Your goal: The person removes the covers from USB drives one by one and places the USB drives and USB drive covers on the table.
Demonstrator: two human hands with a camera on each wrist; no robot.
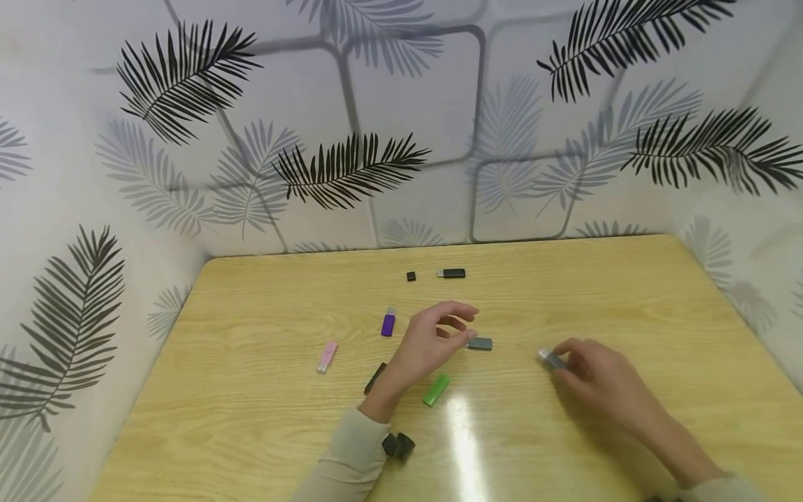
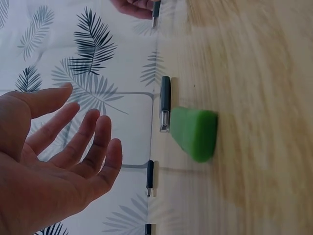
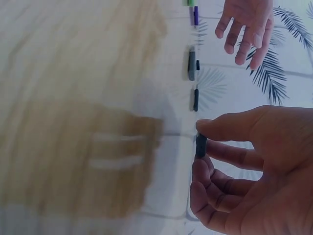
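Observation:
My right hand (image 1: 602,387) pinches a grey USB stick (image 1: 552,360) between thumb and fingers, its clear-looking end pointing left. In the right wrist view the stick (image 3: 201,146) shows dark between thumb tip and forefinger. My left hand (image 1: 433,338) hovers over the table's middle with relaxed, parted fingers and holds nothing. Beside its thumb tip, a second grey USB stick (image 1: 482,344) lies on the table, partly overlapped by the thumb in the head view. A green USB stick (image 1: 436,390) lies nearer me, right of the left wrist; it looms large in the left wrist view.
On the wooden table (image 1: 251,432) lie a purple USB stick (image 1: 388,324), a pink one (image 1: 328,353) and a black one (image 1: 375,378) partly behind the left forearm. Near the back edge are another black stick (image 1: 453,273) and a small black cap-like piece (image 1: 410,277). Leaf-patterned wall covering (image 1: 414,209) stands behind.

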